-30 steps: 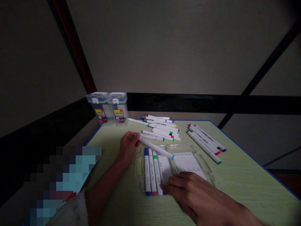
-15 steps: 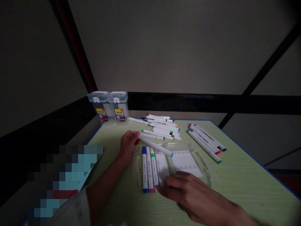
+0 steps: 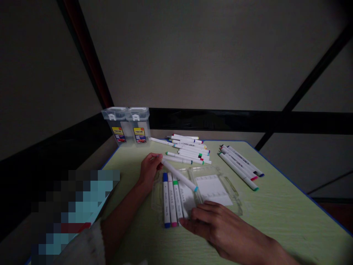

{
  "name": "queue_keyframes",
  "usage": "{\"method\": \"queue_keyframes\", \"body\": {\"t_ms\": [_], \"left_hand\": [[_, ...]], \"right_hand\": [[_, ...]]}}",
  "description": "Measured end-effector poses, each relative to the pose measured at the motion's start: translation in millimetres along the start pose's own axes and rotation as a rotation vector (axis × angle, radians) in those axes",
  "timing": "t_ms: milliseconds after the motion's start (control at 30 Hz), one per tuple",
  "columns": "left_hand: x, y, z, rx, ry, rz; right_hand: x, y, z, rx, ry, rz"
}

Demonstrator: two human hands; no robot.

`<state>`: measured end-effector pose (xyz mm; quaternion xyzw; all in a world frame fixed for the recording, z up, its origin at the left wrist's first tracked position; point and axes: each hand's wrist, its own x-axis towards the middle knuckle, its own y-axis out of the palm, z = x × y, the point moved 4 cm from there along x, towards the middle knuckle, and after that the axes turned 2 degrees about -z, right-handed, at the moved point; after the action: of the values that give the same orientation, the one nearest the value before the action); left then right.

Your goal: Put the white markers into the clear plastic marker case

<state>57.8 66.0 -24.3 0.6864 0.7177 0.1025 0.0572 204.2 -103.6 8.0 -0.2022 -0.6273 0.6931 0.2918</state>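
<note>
My left hand [image 3: 151,168] pinches one end of a white marker [image 3: 179,174] with a light-blue tip. That marker slants down to the right above an opened clear plastic marker case [image 3: 233,186]. In the case's left half lie several white markers, among them a blue-ended marker [image 3: 167,200], a pink-ended marker [image 3: 172,200] and a green-banded marker [image 3: 178,198]. A white insert [image 3: 213,189] lies in the right half. My right hand [image 3: 220,226] is bent over the case's near edge, its thumb at the lower ends of the markers; its grip is partly hidden.
Two clear lidded boxes with yellow labels [image 3: 140,135] stand at the table's back left. A loose pile of white markers [image 3: 190,149] lies at the back, another group [image 3: 239,165] at the right. The table [image 3: 278,209] has a blue edge; a wall rises behind it.
The marker in my left hand has tilted further down, its light-blue tip moving left and nearer. The case and the markers in it have shifted slightly left, along with my right hand.
</note>
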Motion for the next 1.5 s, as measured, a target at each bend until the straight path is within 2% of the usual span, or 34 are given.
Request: {"method": "queue_keyframes", "body": {"t_ms": [167, 300, 400, 567, 733, 933, 1100, 1500], "left_hand": [[0, -0.8, 1, -0.013, -0.008, 0.01], [-2, 1.0, 0, -0.015, -0.029, 0.017], [-3, 2.9, -3, -0.003, -0.027, 0.037], [-5, 6.0, -8, -0.013, -0.011, 0.093], [-6, 8.1, -8, -0.043, -0.037, 0.13], [-7, 8.8, -8, -0.037, -0.054, 0.134], [-8, 9.3, -8, -0.038, -0.064, 0.151], [-6, 9.2, -5, -0.033, -0.037, 0.173]], "right_hand": [[1, 0, 1, -0.012, -0.012, -0.003], [1, 1, 1, -0.056, -0.041, -0.052], [0, -3, 1, -0.102, -0.059, -0.173], [-8, -14, -2, -0.179, -0.062, -0.468], [-12, -18, -17, -0.13, 0.056, -0.614], [-13, -15, -29, -0.061, 0.17, -0.596], [-10, -10, -34, 0.134, 0.211, -0.516], [-8, -9, -34, 0.362, 0.227, -0.512]]}}
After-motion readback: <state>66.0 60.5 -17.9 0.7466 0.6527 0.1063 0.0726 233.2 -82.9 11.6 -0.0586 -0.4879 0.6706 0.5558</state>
